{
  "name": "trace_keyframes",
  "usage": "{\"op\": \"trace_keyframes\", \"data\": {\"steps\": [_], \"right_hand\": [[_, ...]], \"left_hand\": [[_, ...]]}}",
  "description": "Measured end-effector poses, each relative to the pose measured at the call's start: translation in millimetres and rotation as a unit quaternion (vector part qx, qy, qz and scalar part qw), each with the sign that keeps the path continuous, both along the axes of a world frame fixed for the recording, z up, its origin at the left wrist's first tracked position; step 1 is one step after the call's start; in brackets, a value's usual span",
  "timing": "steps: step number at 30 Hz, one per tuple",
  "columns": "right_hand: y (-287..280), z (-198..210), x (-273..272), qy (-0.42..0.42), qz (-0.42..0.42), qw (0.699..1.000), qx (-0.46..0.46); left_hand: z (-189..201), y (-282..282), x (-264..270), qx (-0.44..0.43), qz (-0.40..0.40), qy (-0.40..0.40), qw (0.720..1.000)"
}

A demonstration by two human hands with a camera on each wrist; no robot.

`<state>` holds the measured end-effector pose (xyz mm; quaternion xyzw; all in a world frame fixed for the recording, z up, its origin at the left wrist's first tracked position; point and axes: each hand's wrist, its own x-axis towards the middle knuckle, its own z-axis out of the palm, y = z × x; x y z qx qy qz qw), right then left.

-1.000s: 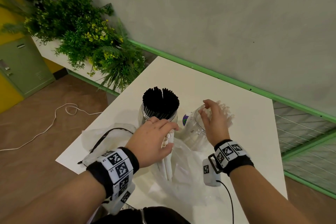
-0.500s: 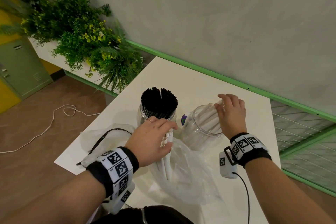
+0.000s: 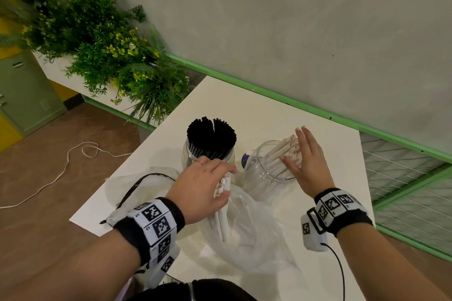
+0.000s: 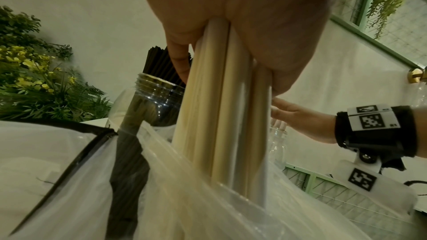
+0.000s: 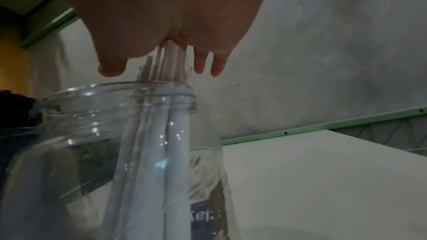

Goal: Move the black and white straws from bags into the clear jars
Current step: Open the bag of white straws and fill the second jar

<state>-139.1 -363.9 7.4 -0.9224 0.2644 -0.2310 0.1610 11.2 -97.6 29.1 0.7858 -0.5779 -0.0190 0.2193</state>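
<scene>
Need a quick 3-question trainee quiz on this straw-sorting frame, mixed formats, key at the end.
1. True or false: the jar of black straws stands to the left of the jar of white straws.
2. What does the left hand grip? A) black straws B) white straws C) a lid
3. Fill in: the right hand, fingers straight, is at the tops of the ____ straws in the jar.

Key: 1 true; 2 B; 3 white

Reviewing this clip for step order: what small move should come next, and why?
Probably lift the left hand and carry its white straws to the right jar. They are gripped with their lower ends in the clear bag, and the right hand rests open against the straws leaning in that jar.
</scene>
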Motion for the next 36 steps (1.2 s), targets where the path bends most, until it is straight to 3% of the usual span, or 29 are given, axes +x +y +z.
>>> {"op": "trace_keyframes", "data": {"steps": [6,9,14,17,24,29,33,36], "right_hand": [[-9.0,6.9,32.6,0.04,0.032,0.998,0.043],[-7.3,5.9,46.2,0.052,0.038,0.998,0.014],[0.3,-0.1,58.1,-0.079,0.021,0.993,-0.08],[-7.7,9.3,63.7,-0.101,0.022,0.989,-0.11],[-21.7,8.6,57.7,-0.028,0.037,0.995,-0.084],[-15.1,9.7,54.8,-0.063,0.012,0.996,-0.06],[-15.2,10.4,55.8,-0.024,0.032,0.998,-0.049],[-14.7,13.5,57.4,-0.045,0.032,0.997,-0.055]], "left_hand": [[-0.1,0.5,-0.1,0.001,0.002,-0.001,1.0],[0.0,1.4,0.3,0.001,0.004,0.004,1.0],[0.3,1.7,0.8,-0.005,0.004,0.006,1.0],[-1.0,1.4,2.1,-0.009,0.001,0.007,1.0],[-0.8,0.5,2.6,-0.005,0.001,0.008,1.0],[-0.6,0.9,2.3,-0.002,-0.001,0.008,1.0],[0.1,-0.4,2.5,-0.004,-0.002,0.004,1.0],[0.1,-0.7,1.9,-0.007,-0.004,0.003,1.0]]}}
